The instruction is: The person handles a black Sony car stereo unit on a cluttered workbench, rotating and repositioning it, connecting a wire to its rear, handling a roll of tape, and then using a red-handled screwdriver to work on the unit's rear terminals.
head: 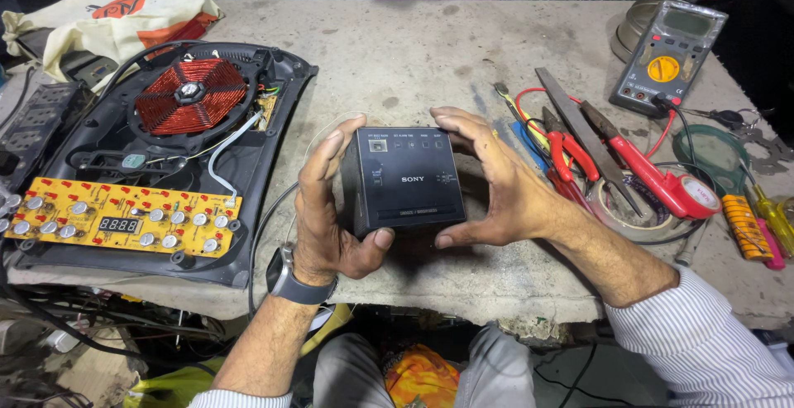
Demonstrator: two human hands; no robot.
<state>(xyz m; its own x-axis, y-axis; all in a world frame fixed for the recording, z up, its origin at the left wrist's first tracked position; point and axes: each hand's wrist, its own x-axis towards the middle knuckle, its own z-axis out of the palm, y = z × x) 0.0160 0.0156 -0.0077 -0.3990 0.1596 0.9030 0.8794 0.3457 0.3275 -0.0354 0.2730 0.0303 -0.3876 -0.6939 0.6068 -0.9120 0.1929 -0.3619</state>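
Note:
A small black cube-shaped electronic device [405,178] stands on the grey concrete workbench [430,52]. My left hand [327,209] cups its left side, thumb under the front lower corner. My right hand [488,180] wraps its right side, fingers over the top edge and thumb near the base. Both hands hold it together. A thin pale wire [277,209] loops away from its left side. A watch sits on my left wrist.
An opened induction cooker [165,151] with a red coil and yellow circuit board [124,222] lies at left. At right lie red pliers [662,180], screwdrivers [748,226], a metal file, tape and a multimeter [668,56]. A printed bag [116,15] sits at far left.

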